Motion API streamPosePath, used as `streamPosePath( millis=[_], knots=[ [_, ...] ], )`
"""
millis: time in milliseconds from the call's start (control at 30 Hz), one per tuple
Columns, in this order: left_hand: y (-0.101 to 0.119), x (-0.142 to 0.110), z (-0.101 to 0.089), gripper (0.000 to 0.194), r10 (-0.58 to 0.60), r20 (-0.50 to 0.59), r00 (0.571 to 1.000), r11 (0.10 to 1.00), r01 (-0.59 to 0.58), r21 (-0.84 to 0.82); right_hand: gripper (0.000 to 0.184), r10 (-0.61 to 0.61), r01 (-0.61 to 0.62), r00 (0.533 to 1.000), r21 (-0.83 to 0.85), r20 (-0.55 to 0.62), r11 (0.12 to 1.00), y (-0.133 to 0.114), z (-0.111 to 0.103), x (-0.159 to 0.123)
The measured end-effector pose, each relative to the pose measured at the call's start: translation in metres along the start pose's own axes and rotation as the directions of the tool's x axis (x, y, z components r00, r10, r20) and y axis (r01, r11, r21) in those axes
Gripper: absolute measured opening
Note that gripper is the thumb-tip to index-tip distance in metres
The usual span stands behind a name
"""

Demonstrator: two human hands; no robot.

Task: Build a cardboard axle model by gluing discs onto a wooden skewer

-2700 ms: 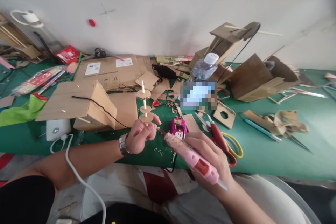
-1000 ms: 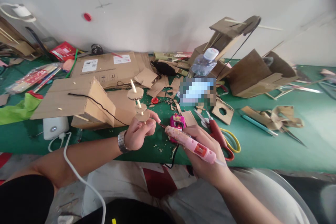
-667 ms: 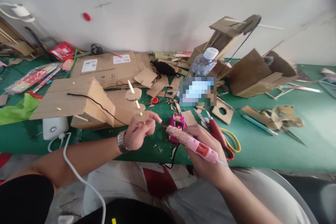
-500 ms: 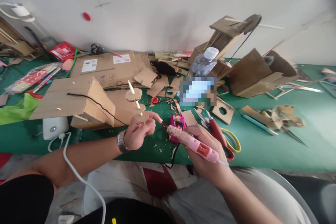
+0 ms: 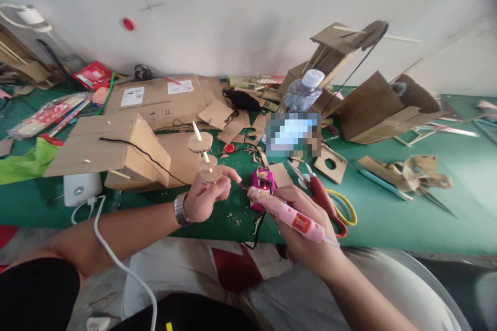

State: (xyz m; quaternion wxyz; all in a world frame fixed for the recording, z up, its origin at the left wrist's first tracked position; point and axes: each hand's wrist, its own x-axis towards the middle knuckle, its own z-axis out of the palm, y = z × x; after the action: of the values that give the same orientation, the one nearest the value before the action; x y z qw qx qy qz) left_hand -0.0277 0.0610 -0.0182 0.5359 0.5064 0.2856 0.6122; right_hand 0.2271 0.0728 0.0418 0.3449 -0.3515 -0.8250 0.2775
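Observation:
My left hand [image 5: 205, 194] is closed around the lower end of a wooden stick [image 5: 197, 132] that stands nearly upright. Several round cardboard discs [image 5: 201, 143] are threaded along it above my fist. In my right hand [image 5: 310, 238] lies a pink hot glue gun [image 5: 285, 212], with a clear glue stick poking out of its rear end. Its dark tip points left, right by my left index fingertip; I cannot tell whether they touch. Behind the tip sits a small bright pink device [image 5: 264, 183] with a glowing red spot.
Red-handled scissors [image 5: 320, 194] and a yellow ring [image 5: 345, 209] lie beside my right hand. A cardboard box [image 5: 116, 145] with a black cord stands left, near a white power adapter [image 5: 81, 189]. Behind are a plastic bottle [image 5: 303, 93], cardboard scraps [image 5: 233, 126] and a cardboard structure [image 5: 384, 106].
The stick with its discs has shifted very slightly right and down. Both hands keep their grips, and the glue gun's tip stays by my left index finger.

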Motion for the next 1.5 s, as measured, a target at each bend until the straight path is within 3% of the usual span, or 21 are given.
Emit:
streamPosePath(
  millis=[467,600,700,800,867,933,1067,1133,1300,1500],
  knots=[
    [0.005,0.01,0.002,0.038,-0.144,-0.042,0.989,0.983,0.139,-0.12,0.029,-0.063,0.064,0.998,0.038,-0.017,0.997,-0.007,-0.002,0.003],
    [0.003,0.01,0.001,0.036,-0.147,-0.034,0.989,0.984,0.142,-0.105,0.027,-0.009,0.01,1.0,0.077,-0.016,0.997,-0.014,-0.004,0.008],
    [0.001,0.008,0.001,0.033,-0.126,-0.018,0.992,0.989,0.124,-0.085,0.027,0.061,-0.054,0.998,0.195,-0.028,0.979,-0.012,-0.004,0.008],
    [0.001,0.007,0.0,0.03,-0.116,-0.006,0.993,0.991,0.116,-0.07,0.024,0.286,-0.271,0.958,0.416,0.029,0.868,-0.002,0.0,0.003],
    [0.001,0.006,0.0,0.028,-0.111,0.004,0.994,0.992,0.111,-0.064,0.026,0.443,-0.438,0.886,0.559,0.137,0.703,0.003,0.002,0.0],
    [0.001,0.006,0.0,0.026,-0.106,0.01,0.994,0.992,0.106,-0.064,0.025,0.519,-0.528,0.823,0.648,0.231,0.549,0.004,0.004,0.0],
    [0.001,0.006,0.001,0.025,-0.108,0.015,0.994,0.992,0.109,-0.07,0.019,0.56,-0.53,0.773,0.787,0.297,0.314,-0.007,0.003,0.009],
    [0.001,0.006,0.001,0.025,-0.106,0.015,0.994,0.992,0.107,-0.067,0.026,0.569,-0.491,0.766,0.843,0.299,0.219,-0.013,0.002,0.014],
    [0.0,0.006,0.0,0.023,-0.107,0.009,0.994,0.992,0.107,-0.068,0.038,0.568,-0.487,0.75,0.864,0.34,0.127,-0.017,-0.001,0.018],
    [-0.002,0.007,-0.002,0.022,-0.107,0.014,0.994,0.992,0.107,-0.063,0.019,0.574,-0.495,0.752,0.853,0.324,0.168,-0.013,0.0,0.016]
  ],
)
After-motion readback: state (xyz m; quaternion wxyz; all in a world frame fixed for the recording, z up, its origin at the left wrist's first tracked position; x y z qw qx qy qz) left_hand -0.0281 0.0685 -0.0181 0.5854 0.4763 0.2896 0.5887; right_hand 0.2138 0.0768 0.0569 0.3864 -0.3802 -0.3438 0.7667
